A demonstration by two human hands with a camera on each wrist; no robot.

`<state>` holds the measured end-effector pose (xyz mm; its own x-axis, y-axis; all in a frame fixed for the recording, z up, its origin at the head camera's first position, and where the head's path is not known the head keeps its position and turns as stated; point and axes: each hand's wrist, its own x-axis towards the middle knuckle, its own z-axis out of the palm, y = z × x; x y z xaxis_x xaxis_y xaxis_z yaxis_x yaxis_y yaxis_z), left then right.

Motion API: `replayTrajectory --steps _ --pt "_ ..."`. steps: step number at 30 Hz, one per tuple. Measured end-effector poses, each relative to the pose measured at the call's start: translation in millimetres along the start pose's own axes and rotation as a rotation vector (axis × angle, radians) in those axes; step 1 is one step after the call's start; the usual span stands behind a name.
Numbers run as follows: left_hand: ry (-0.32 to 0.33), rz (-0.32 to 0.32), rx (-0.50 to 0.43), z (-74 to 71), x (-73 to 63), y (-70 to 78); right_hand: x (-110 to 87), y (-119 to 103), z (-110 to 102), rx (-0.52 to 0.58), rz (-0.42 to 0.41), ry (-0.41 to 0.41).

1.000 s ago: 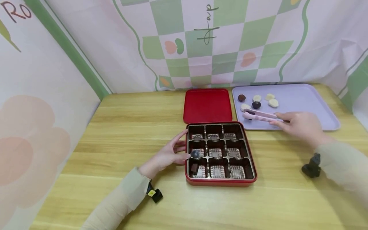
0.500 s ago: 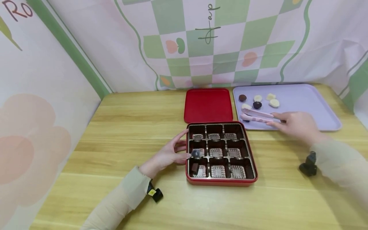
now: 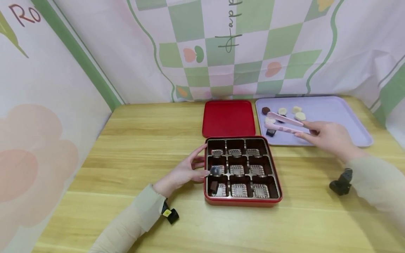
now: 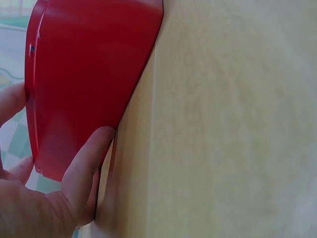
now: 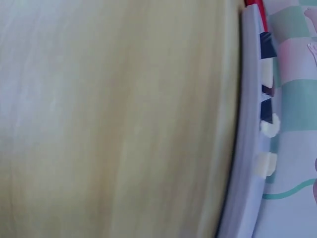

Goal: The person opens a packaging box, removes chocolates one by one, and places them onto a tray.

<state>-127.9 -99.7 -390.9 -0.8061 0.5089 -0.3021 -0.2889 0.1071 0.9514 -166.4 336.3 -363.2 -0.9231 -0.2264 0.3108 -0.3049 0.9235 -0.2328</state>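
Observation:
My left hand (image 3: pixel 183 173) rests against the left side of a red box (image 3: pixel 243 202), fingers fairly straight on its wall and rim. The left wrist view shows the fingers (image 4: pixel 86 163) touching the red wall. Inside is a dark divided insert; a round dark chocolate (image 3: pixel 215 171) sits in its middle-left compartment and a brown rectangular chocolate (image 3: pixel 214 187) in the front-left one. My right hand (image 3: pixel 332 138) holds pink tongs (image 3: pixel 286 123) over the lilac tray (image 3: pixel 329 119), tips spread. Just below the tips lies a dark square chocolate (image 3: pixel 270 132), beside a white chocolate (image 3: pixel 269 121).
A red lid (image 3: pixel 229 118) lies behind the box, left of the tray. More chocolates are on the tray: a brown one (image 3: pixel 265 110) and several white ones, with a dark one partly hidden by the tongs. A patterned cloth (image 3: pixel 221 52) hangs along the table's back.
The tongs have opened wider and lifted off the dark square chocolate, which now shows on the tray. The left hand and box have stayed put; the head view has shifted slightly.

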Motion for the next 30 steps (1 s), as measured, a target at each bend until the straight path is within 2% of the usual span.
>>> replayTrajectory --steps 13,21,30 --pt "0.001 -0.003 0.005 -0.7 1.1 -1.5 6.6 -24.5 -23.5 0.001 -0.091 0.024" --pt "0.009 -0.003 0.020 0.1 0.9 -0.2 10.9 -48.9 -25.2 -0.015 -0.287 0.073" --pt "0.006 -0.006 0.017 1.1 -0.1 0.9 13.8 -70.4 -27.1 0.028 -0.437 0.110"
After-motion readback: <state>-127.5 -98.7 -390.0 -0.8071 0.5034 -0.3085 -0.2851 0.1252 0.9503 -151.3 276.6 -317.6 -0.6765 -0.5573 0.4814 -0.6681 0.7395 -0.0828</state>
